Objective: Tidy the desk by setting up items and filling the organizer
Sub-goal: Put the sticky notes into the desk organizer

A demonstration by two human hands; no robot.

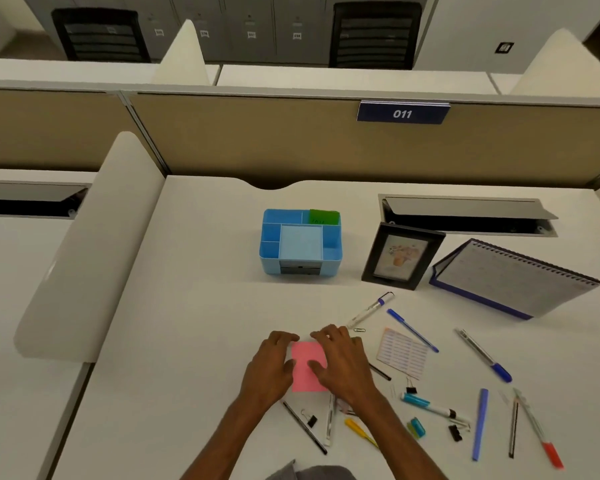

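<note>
A pink sticky-note pad lies flat on the white desk in front of me. My left hand holds its left edge and my right hand covers its right side, fingers curled over the top. A blue desk organizer stands further back at the centre, with a green note pad in its rear right compartment and a pale blue pad in the middle. Several pens, markers and binder clips are scattered to the right of my hands.
A black photo frame and a spiral desk calendar stand at the right rear. A lined card, a paper clip and a black pen lie near my hands. A beige partition closes the back.
</note>
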